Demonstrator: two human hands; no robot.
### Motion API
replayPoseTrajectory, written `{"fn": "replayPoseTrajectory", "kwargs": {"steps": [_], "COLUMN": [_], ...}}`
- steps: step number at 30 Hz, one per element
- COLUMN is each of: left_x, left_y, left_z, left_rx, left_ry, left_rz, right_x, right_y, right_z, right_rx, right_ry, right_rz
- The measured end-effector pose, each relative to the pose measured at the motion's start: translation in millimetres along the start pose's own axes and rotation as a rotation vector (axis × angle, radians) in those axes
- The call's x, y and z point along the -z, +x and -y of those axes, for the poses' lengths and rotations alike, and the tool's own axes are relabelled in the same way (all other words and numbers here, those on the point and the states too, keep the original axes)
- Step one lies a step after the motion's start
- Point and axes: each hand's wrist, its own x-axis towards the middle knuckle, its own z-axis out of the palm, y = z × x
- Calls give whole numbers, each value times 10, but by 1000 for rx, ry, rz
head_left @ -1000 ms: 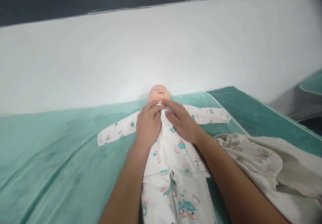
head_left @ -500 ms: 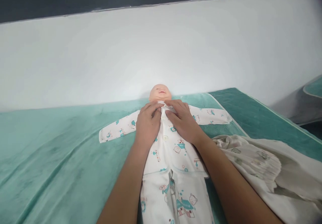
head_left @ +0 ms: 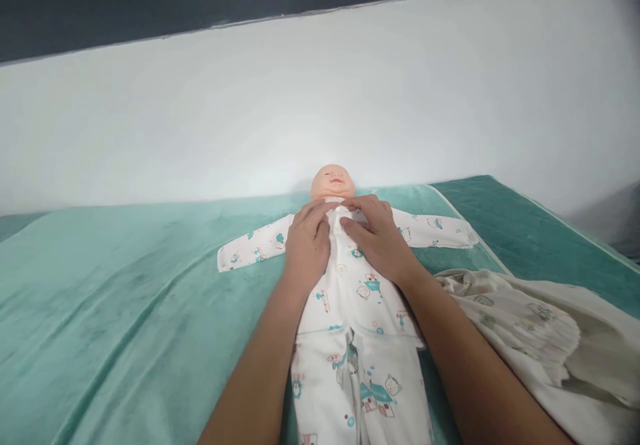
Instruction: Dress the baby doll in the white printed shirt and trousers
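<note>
A baby doll (head_left: 333, 182) lies on its back, dressed in a white long-sleeved shirt (head_left: 345, 302) with teal and red animal prints. Matching white trousers (head_left: 320, 378) cover its legs. At the collar, my left hand (head_left: 309, 242) has its fingers curled on the doll's left-of-picture chest, thumb and forefinger on the shirt's front edge. My right hand (head_left: 376, 235) mirrors it on the other side, fingers bent at the collar. The fingertips of both hands almost meet near the top button. A yellowish button (head_left: 341, 269) shows below them. Cloth directly under my fingers is hidden.
A teal plush cover (head_left: 150, 298) lies under the doll, with a darker teal part (head_left: 530, 232) to the right. Crumpled pale printed cloth (head_left: 525, 328) lies beside my right forearm. A white wall (head_left: 300, 98) rises just behind the doll's head.
My view has shifted, so the doll and hands sit slightly farther right. Both hands stay at the shirt's collar, with only slight finger movement.
</note>
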Motion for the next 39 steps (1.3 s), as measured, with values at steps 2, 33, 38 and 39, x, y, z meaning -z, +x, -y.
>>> {"fn": "replayPoseTrajectory", "kwargs": {"steps": [2, 33, 38, 39], "left_x": [-21, -12, 12, 12], "left_y": [4, -153, -147, -148], "left_z": [19, -85, -65, -61], "left_rx": [-6, 45, 118, 113], "left_ry": [1, -270, -311, -306], "left_rz": [-19, -107, -81, -83], "right_x": [5, -6, -5, -9], "right_y": [-1, -407, -407, -410], "right_z": [1, -18, -12, -8], "right_rx": [12, 119, 124, 110], "right_ry": [8, 97, 162, 172], "right_rz": [-4, -108, -152, -161]}}
